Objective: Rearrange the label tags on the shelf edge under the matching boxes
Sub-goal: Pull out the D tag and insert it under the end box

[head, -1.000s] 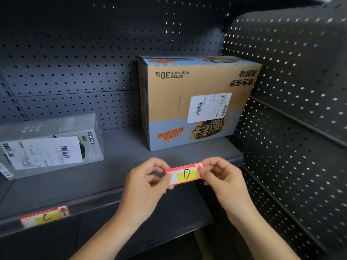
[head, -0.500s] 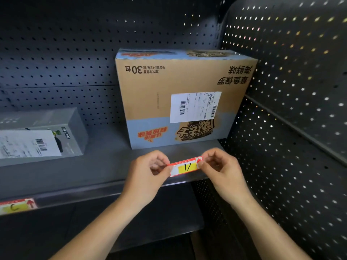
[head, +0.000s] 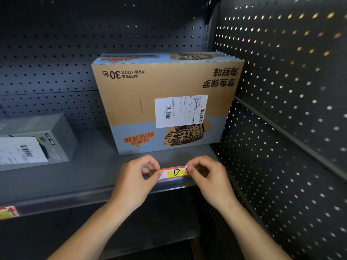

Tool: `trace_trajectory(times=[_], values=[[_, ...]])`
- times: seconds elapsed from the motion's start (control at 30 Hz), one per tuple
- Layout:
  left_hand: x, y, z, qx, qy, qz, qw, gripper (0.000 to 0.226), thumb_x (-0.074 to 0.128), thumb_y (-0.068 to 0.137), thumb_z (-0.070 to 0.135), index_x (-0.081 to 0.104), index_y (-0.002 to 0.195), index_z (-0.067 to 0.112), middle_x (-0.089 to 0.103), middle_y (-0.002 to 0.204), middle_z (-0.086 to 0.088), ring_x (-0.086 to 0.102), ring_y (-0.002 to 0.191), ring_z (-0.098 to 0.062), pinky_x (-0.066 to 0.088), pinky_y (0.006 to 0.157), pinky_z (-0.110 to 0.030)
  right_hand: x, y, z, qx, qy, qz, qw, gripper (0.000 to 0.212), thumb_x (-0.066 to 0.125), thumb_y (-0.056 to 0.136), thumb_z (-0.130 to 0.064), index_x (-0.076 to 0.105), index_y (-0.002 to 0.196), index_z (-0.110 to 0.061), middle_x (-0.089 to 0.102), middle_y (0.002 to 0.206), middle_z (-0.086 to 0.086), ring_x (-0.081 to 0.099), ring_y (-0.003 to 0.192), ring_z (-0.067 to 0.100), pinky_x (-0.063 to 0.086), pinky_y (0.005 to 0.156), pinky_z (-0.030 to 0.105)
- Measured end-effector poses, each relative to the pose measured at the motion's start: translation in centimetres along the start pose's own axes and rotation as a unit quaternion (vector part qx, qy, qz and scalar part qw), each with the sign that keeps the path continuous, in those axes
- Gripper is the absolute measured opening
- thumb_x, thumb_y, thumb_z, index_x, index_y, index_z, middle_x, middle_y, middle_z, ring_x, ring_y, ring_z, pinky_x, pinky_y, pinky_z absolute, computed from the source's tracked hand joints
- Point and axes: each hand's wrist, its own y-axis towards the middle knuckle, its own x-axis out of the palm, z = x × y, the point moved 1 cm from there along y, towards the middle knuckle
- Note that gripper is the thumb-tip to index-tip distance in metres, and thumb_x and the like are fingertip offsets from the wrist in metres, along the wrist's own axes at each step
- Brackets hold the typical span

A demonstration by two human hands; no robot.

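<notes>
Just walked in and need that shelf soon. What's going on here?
A person is relabelling it. Both hands, left and right, pinch the ends of a red and yellow label tag at the shelf edge, below the cardboard box. Another tag sits in the edge far left, near a grey box.

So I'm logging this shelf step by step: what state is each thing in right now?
D tag: held by both ends at the shelf edge, below the cardboard box.
left hand: pinching the tag's left end.
right hand: pinching the tag's right end.
cardboard box: closed, standing on the shelf, print upside down.
grey box: closed, lying at the left.
second tag: seated in the shelf edge, far left.
</notes>
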Motion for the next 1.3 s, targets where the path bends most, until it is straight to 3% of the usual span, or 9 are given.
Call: trace_trajectory(times=[0.2,0.37,0.7,1.0,1.13,1.3], values=[[0.7,-0.1,-0.2,0.026,0.049,0.003,0.998,0.023,0.079,0.082,0.015,0.065,0.073,0.031,0.067,0.067,0.015,0.064,0.078,0.005,0.041,0.057,-0.009,0.2,0.1,1.2,0.015,-0.024,0.002,1.0,0.013,0.072,0.091,-0.015,0.073,0.086,-0.027,0.069,0.089,-0.015,0.065,0.089,0.004,0.054,0.072,0.018],[1.1,0.1,-0.7,0.033,0.067,0.011,0.997,0.023,0.079,0.082,0.018,0.064,0.073,0.033,0.062,0.064,0.011,0.059,0.065,-0.006,0.04,0.057,-0.018,0.6,0.1,1.8,0.014,-0.046,0.011,0.999,0.015,0.072,0.09,-0.016,0.068,0.084,-0.029,0.068,0.087,-0.013,0.064,0.086,0.006,0.056,0.072,0.026],[0.9,0.1,-1.1,0.074,0.1,0.0,0.992,0.026,0.08,0.08,0.018,0.062,0.076,0.037,0.057,0.066,0.02,0.057,0.071,-0.006,0.039,0.06,-0.017,1.2,0.6,2.2,-0.001,-0.074,0.027,0.997,0.017,0.073,0.088,-0.015,0.066,0.08,-0.03,0.065,0.085,-0.013,0.062,0.083,0.01,0.056,0.073,0.038],[0.9,-0.4,-1.3,0.133,0.177,0.008,0.975,0.023,0.083,0.077,0.018,0.064,0.077,0.032,0.042,0.065,0.028,0.045,0.069,0.003,0.032,0.071,-0.015,1.2,0.1,2.2,-0.03,-0.11,0.025,0.993,0.014,0.073,0.087,-0.017,0.067,0.084,-0.029,0.061,0.089,-0.015,0.06,0.089,0.008,0.055,0.076,0.037],[1.0,-0.7,-1.4,0.149,0.194,0.014,0.97,0.024,0.084,0.075,0.019,0.064,0.078,0.031,0.049,0.068,0.024,0.045,0.068,-0.002,0.038,0.071,-0.026,1.2,-0.3,2.1,-0.044,-0.125,0.025,0.991,0.012,0.073,0.087,-0.017,0.067,0.085,-0.027,0.058,0.093,-0.014,0.059,0.092,0.009,0.056,0.076,0.032],[1.3,-0.8,-1.7,0.163,0.215,0.013,0.963,0.025,0.082,0.075,0.02,0.061,0.077,0.032,0.057,0.07,0.02,0.049,0.069,-0.004,0.043,0.071,-0.03,1.3,-0.9,2.2,-0.056,-0.164,0.019,0.985,0.011,0.073,0.087,-0.02,0.066,0.084,-0.029,0.056,0.091,-0.014,0.055,0.092,0.009,0.051,0.075,0.029]])
